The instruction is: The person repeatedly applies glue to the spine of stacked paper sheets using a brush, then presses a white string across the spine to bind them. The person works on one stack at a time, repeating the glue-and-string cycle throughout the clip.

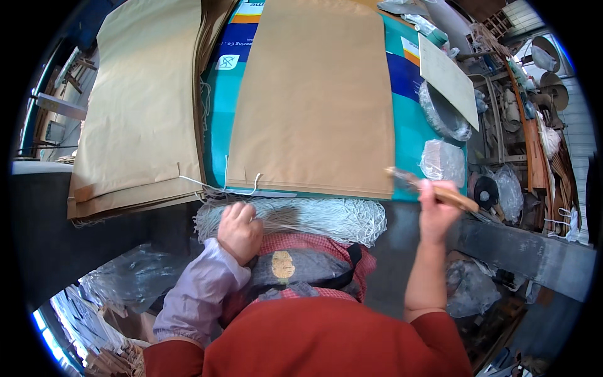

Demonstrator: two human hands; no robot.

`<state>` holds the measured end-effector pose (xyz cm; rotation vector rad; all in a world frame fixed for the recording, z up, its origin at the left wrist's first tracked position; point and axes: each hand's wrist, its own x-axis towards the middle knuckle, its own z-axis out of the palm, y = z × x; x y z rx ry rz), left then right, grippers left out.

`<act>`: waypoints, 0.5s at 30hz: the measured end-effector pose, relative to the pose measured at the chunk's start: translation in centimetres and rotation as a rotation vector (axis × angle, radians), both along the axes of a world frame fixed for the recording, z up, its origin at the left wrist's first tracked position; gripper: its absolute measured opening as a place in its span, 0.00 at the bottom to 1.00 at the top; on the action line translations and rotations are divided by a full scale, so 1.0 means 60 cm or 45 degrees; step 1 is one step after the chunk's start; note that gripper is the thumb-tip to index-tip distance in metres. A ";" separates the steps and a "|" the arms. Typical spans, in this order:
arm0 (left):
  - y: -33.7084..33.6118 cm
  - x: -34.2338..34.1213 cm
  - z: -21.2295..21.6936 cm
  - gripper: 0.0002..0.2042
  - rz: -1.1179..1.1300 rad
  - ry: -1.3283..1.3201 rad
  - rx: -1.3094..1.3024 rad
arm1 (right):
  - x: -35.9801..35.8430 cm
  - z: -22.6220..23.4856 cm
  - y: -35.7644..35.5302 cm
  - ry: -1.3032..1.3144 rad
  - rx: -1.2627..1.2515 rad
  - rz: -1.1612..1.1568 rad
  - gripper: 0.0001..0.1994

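Note:
My right hand is closed around the wooden handle of a brush. The brush's bristles point left, at the lower right corner of a brown paper bag stack in the middle of the table. Below the stack's near edge lies a thick bundle of white strings. My left hand, in a pale sleeve cover, rests over the bundle's left part with its fingers curled in; what they hold, if anything, is hidden. A white string runs between the middle stack and a second brown bag stack at the left.
Teal and blue printed sheeting covers the table. On its right stand a plastic-wrapped round basin, a pale flat board partly over it, and a white block. Clear plastic bags lie below the table's left edge.

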<state>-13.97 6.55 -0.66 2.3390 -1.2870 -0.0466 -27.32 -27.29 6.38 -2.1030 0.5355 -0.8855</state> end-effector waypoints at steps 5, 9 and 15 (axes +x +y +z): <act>-0.002 0.043 0.021 0.05 0.451 -0.175 0.294 | 0.120 -0.027 0.139 -0.015 0.557 0.300 0.03; 0.066 0.002 -0.022 0.06 0.233 0.512 1.096 | 0.159 -0.024 0.182 -0.019 0.532 0.419 0.04; -0.001 -0.019 0.077 0.07 0.270 0.207 0.630 | 0.219 -0.055 0.227 0.044 0.402 0.558 0.05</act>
